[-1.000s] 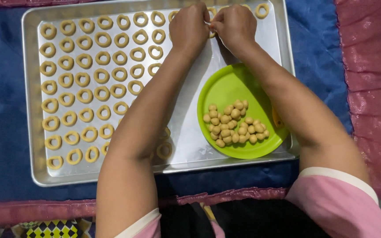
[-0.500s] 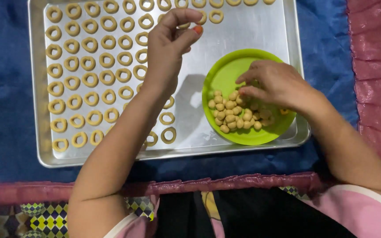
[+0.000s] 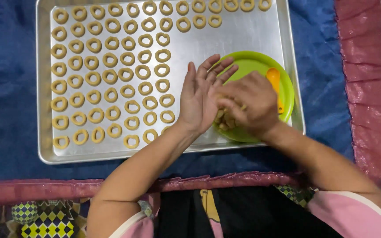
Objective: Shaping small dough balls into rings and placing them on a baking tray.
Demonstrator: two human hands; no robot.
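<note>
My left hand (image 3: 199, 99) is held flat and upright, fingers stretched out, at the left rim of a green plate (image 3: 287, 77). My right hand (image 3: 248, 103) is curled and pressed against the left palm, directly above the plate. What lies between the two hands is hidden. Small tan dough balls (image 3: 223, 120) show in the plate just under the hands. An orange plastic utensil (image 3: 274, 83) rests in the plate to the right of my right hand. The plate stands on the right part of a metal baking tray (image 3: 239, 37).
Several rows of tan dough rings (image 3: 111, 79) fill the tray's left and middle and run along its top edge. The tray lies on a dark blue cloth (image 3: 5, 88). A pink-red border (image 3: 367, 88) runs along the right and near sides.
My left hand came down from the tray's top to the plate's left rim and opened flat. My right hand lifted from the dough balls and pressed against the left palm. The view shifted nearer.
</note>
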